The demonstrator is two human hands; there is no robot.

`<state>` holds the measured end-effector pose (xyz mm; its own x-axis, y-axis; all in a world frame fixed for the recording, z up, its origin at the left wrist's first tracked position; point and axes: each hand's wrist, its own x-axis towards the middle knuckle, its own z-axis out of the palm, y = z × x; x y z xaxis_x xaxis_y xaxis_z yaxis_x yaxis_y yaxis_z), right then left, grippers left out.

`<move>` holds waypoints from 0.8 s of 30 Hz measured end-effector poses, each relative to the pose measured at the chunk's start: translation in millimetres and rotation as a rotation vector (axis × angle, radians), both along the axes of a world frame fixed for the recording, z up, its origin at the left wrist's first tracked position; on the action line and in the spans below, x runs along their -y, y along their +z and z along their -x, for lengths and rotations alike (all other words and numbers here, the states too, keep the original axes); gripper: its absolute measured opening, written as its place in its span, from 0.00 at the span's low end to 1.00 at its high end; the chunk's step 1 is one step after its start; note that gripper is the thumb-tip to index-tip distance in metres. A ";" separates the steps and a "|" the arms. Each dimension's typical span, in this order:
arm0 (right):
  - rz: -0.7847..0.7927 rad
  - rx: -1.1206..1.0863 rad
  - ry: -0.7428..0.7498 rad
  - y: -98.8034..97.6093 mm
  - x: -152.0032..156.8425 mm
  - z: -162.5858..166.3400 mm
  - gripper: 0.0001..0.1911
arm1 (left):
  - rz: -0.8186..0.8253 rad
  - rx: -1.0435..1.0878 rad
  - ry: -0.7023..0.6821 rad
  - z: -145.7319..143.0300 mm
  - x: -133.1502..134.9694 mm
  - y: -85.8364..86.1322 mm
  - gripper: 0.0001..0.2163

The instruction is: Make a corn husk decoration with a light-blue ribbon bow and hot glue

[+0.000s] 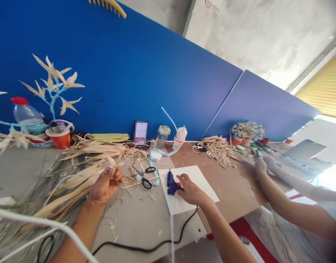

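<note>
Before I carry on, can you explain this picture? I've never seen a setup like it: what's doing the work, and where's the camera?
There is no machine here, just a person's two bare hands. The single picture comes from a camera worn on their head, looking forward and down. The left hand pinches a pale piece of husk. The right hand has its fingers at a blue glue gun, over white paper; how firmly it grips is unclear. On the table lie dry husk strips and scissors. The arms at far right belong to another person.
</note>
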<state>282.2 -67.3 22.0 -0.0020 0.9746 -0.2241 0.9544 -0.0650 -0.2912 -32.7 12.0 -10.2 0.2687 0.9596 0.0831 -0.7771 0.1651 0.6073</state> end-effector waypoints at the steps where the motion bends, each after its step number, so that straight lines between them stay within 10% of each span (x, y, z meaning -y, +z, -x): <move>1: 0.000 0.016 -0.026 -0.1 3.2 -1.7 0.32 | 0.001 -0.003 0.006 1.6 -0.9 -0.4 0.13; 16: -0.137 0.110 0.198 -19.8 3.0 -12.8 0.30 | 0.007 -0.035 -0.065 -3.3 -2.2 -9.6 0.12; 24: -0.496 -0.253 -0.007 -13.5 -4.7 -30.8 0.22 | 0.030 -0.085 -0.084 -7.0 0.5 -6.5 0.14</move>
<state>313.0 -62.6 8.5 0.0104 0.9634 0.2680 0.8506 0.1324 -0.5089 -25.7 11.5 -16.7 0.3534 0.9350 0.0285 -0.7058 0.2465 0.6642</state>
